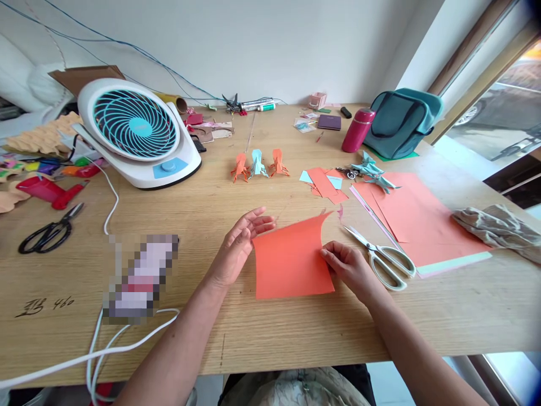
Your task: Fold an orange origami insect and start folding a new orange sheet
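An orange sheet of paper (291,262) is held up over the near middle of the table, its top right corner curling. My right hand (349,268) pinches the sheet's right edge between thumb and fingers. At the upper left corner, my left hand (239,245) has its fingers spread apart; whether it touches the paper is hard to see. White-handled scissors (386,259) lie just right of my right hand. Behind the sheet stand two orange folded paper figures (240,167) and a light blue folded figure (257,163) between them.
A white fan (139,132) stands at the back left, a blurred-out phone-like object (143,279) and white cable (105,349) nearer. Black scissors (51,234) lie far left. On the right are large orange sheets (435,225), a cloth (499,225), a pink bottle (358,131) and a teal bag (401,124).
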Motion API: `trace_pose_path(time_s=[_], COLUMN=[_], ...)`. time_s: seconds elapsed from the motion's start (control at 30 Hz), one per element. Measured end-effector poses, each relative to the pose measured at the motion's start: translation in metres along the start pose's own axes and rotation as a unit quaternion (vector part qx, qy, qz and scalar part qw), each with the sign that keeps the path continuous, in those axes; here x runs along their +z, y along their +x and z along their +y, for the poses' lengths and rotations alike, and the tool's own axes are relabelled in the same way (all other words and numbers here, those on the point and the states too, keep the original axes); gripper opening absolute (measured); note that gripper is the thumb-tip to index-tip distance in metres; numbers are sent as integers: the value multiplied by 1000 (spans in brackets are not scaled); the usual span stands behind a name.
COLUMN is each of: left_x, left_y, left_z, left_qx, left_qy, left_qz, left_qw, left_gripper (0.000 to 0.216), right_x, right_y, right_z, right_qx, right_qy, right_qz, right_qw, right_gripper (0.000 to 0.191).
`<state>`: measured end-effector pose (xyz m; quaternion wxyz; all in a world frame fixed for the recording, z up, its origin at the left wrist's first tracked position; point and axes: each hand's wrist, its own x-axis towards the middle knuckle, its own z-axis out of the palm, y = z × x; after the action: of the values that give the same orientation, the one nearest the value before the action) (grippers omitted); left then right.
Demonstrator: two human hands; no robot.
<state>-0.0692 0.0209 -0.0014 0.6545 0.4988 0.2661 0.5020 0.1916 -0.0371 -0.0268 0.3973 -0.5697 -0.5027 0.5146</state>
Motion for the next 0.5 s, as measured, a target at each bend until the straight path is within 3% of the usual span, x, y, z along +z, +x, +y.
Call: trace_pose_path(time_s=[0.3, 0.5], left_x=[9, 4], left_y=[1, 2], left_z=[0, -2], left_qx=[-19, 50], left_qy=[-15, 125], left_qz=[47, 153], left_qw=[999, 979], left_gripper=[46, 49], right_x=[2, 2], right_y=[-3, -4], right_z=[-4, 0], right_qx=[-12, -47], right_qy=[-32, -111], right_qz=[3, 24], right_qw=[999, 992], right_gripper=[41, 35])
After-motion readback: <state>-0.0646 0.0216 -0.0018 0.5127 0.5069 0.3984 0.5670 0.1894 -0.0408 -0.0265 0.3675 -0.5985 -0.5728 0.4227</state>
